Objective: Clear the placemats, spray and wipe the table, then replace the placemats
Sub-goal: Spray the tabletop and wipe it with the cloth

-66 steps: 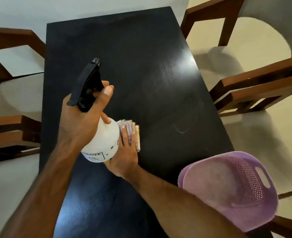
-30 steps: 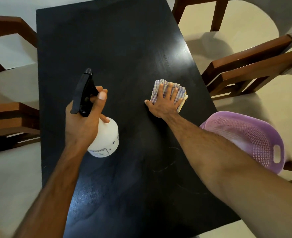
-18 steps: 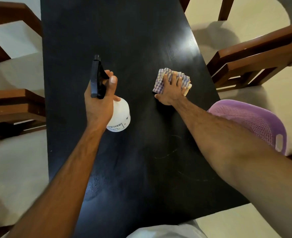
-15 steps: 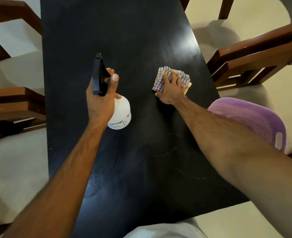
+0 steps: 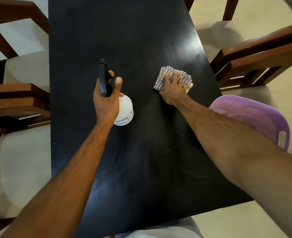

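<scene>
Black worktop [image 5: 124, 40], long rectangle, faint curved smears near the middle toward the near edge. No placemats visible on it.

L hand [image 5: 107, 98] raised over worktop centre, wrapped round neck of spray bottle [image 5: 125, 111]; grip holding the bottle, thumb up alongside black trigger head [image 5: 103, 78], nozzle aimed at far edge. Bottle body white, label partly readable, tilted, base toward near edge; can't tell if touching the surface.

R hand [image 5: 173, 89] flat on checked cloth [image 5: 165, 74], near right edge, about midway along it. Fingers spread and straight over the cloth, pressing down; grip wide, not curled. Cloth bunched/folded, purple-white check w/ a yellowish bit showing at its right side, lying on worktop surface.

Purple perforated basket [image 5: 255, 115] just off right edge, beside R forearm, resting on a chair seat; slot handle visible on its near side.

Wooden chairs w/ pale seat pads: two along left edge [image 5: 18, 100], two along right edge [image 5: 255, 55]. Pale floor beyond the far right corner.

Light-coloured clothing of the person [image 5: 159, 232] at the near edge, bottom of view.
</scene>
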